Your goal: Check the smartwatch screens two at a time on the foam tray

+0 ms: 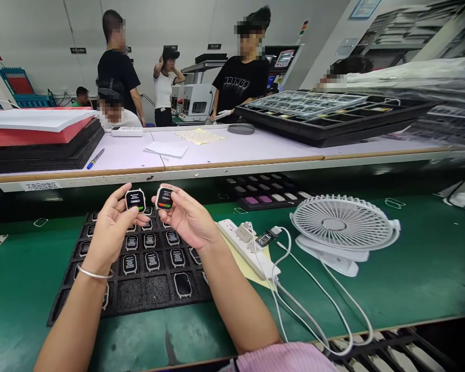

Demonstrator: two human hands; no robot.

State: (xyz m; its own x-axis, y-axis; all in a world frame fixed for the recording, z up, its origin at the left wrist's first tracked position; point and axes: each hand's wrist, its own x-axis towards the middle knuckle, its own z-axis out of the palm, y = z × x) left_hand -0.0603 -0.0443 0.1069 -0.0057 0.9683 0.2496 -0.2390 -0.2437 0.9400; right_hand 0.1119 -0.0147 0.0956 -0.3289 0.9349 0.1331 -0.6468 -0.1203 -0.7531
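Green matting over the whole desk (411, 268). Raised above its left half, two strapless watch bodies, one per hand. Left hand (110, 227) grasping the green-lit watch (135, 200) between thumb and fingers, screen up, white text lines over a green bar, too small to read. Right hand (186, 217) pinching the red-lit watch (165, 198) the same way, dark screen with a red and a green patch along its lower edge. Both watches side by side, just apart, above the far edge of the foam tray (139, 305). Silver bangle (95, 274) round the left wrist.

Black foam for that tray, near the desk's front-left, cut into square pockets. More of the same watch bodies seated in the pockets, most with text lit, one near the front dark. At least a dozen visible, full count hidden under hands and forearms.

Readable writing: white label (41, 185) on the front edge of the upper shelf (132, 150), reading 不良品放置区. Pale capitals on one standing person's black T-shirt, only partly legible.

Right of the foam tray: one white power strip (251, 253) on a yellow sheet, white cables trailing toward the desk's front edge, and one white fan (343, 225) tipped face-up. At the desk's far edge, under the shelf, a second dark tray (263, 192) holding pale and purple pieces.

On the shelf: one blue pen (95, 158), white papers (166, 149), a stack of black trays (42, 150) under red and white sheets at the left end, and one large compartment tray (333, 132) carrying a clear blister tray (306, 103) at the right end. Six other people beyond the shelf.
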